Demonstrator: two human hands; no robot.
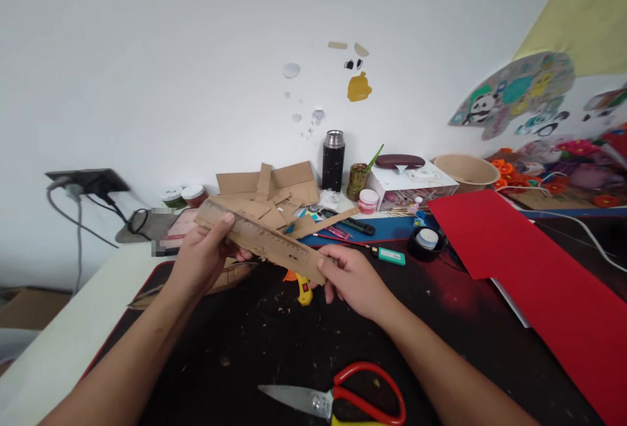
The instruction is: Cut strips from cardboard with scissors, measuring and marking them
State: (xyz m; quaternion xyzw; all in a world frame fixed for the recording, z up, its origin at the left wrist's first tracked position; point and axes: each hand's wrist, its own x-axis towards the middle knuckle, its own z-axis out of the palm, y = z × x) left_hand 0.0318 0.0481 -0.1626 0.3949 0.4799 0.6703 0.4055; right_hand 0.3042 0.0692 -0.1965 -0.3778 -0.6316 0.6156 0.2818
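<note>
Above the dark mat, a narrow cardboard strip [245, 241] is held tilted, its left end higher and its right end lower. A transparent ruler [267, 238] lies along its face. My left hand [203, 256] is closed around the left part, its thumb pressing on the ruler and the strip. At the strip's right end my right hand [350, 276] pinches the cardboard between thumb and fingers. Just below the strip is a yellow-handled tool [304, 292], partly hidden. Scissors [316, 401] with red handles lie near the bottom edge.
Cardboard scraps [294, 181] pile up against the wall beside a black thermos [334, 161]. A black cutter [360, 225] and a green-and-white box-shaped item [389, 256] lie behind my right hand. Red sheets [529, 269] cover the right side. A black bowl [425, 253] holds a white jar.
</note>
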